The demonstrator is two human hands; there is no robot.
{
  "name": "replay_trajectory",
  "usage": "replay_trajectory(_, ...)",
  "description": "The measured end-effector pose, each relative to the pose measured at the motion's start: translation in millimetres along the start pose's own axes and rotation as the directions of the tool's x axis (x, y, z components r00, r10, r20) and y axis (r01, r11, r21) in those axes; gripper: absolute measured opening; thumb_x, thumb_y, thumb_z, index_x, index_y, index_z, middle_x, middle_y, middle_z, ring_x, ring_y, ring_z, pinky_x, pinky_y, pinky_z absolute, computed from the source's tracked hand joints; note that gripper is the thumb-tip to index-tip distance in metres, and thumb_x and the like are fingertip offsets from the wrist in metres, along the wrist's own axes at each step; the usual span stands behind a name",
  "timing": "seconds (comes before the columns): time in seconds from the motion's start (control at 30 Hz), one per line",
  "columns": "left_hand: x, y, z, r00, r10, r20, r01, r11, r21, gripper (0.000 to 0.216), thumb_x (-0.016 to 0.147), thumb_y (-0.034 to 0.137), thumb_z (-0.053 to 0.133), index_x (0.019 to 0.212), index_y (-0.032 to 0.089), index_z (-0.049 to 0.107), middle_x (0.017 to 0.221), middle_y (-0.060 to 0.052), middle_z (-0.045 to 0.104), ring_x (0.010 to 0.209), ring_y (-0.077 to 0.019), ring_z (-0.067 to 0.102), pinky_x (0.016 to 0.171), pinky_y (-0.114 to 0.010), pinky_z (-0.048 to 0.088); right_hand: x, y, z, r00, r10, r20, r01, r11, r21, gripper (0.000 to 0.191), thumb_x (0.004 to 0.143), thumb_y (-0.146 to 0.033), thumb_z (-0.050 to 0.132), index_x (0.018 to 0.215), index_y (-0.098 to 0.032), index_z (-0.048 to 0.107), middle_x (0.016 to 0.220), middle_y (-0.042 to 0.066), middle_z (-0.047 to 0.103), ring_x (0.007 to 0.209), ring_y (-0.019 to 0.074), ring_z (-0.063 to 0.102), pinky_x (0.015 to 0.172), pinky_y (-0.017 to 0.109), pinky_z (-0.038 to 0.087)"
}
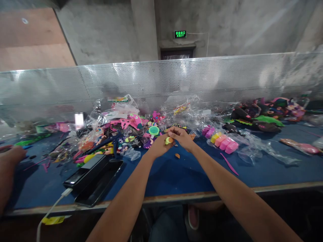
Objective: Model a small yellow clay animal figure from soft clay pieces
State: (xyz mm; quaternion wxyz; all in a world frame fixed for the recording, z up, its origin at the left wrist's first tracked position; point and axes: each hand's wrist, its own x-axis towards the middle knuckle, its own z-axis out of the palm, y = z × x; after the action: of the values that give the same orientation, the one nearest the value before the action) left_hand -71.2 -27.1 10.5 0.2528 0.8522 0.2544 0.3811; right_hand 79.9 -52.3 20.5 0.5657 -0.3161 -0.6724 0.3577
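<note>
Both my arms reach out over the blue table (176, 174). My left hand (158, 144) cups a small lump of yellow-green and orange clay (168, 140) in its palm. My right hand (181, 137) comes in from the right with its fingers curled and pinched on the same lump. A small orange clay piece (177, 155) lies on the table just below my hands. Beyond them sits a round green clay shape (153, 130) among colourful clay figures.
Two black phones (94, 178) lie at the near left, one with a white cable (54, 205). Pink and yellow clay blocks (223, 142) in clear bags, a pink stick (229, 164), a perforated metal screen (161, 80) behind. Another person's hand (10, 158) at the far left.
</note>
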Motion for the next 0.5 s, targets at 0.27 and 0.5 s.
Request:
replay_trajectory(0.27, 1.6, 7.6, -1.2, 0.998, 0.055, -0.025, -0.057, 0.994, -0.098, 0.023, 0.077, 0.031, 0.059, 0.092, 0.014, 0.057, 0.083, -0.002, 0.058, 0.072, -0.0131, 0.049, 0.066, -0.024, 0.04, -1.5, -4.0, 1.1, 1.0, 0.015, 0.027, -0.018, 0.995, 0.099, 0.033, 0.075, -0.044, 0.066, 0.096, -0.019, 0.063, 0.08, 0.0, 0.06, 0.074, 0.0126, 0.056, 0.07, 0.025, 0.044)
replay_trajectory(0.5, 1.6, 9.4, -1.3, 0.997, 0.065, -0.032, -0.07, 0.981, -0.181, 0.02, 0.077, 0.033, 0.06, 0.079, 0.014, 0.055, 0.074, 0.001, 0.052, 0.066, -0.0114, 0.045, 0.062, -0.023, 0.037, -2.3, -5.8, 1.1, 0.998, 0.001, 0.063, -0.007, 0.995, 0.097, 0.036, 0.075, -0.043, 0.067, 0.102, -0.02, 0.063, 0.083, 0.001, 0.06, 0.076, 0.0128, 0.056, 0.07, 0.025, 0.044)
